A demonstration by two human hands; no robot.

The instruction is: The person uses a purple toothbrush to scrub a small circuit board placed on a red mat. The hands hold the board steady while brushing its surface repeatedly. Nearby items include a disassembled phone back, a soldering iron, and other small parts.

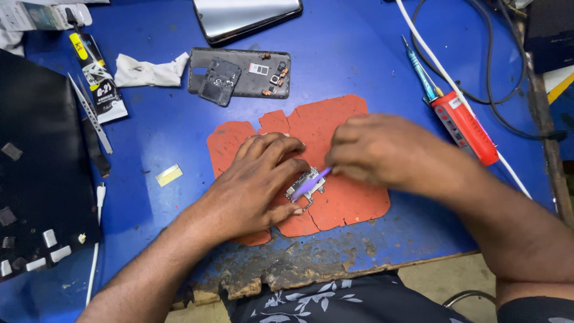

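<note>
Left hand presses small circuit board flat on orange mat; right hand pinches purple tool (tip on board); judge light, steady strokes best

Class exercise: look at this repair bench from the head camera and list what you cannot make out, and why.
- Small circuit board: mostly covered by the left hand.
- Purple tool: its upper end is hidden inside the right hand, which is motion-blurred.
- Phone: cut off by the top edge.
- Parts on the grey phone frame: too small to identify.
</note>
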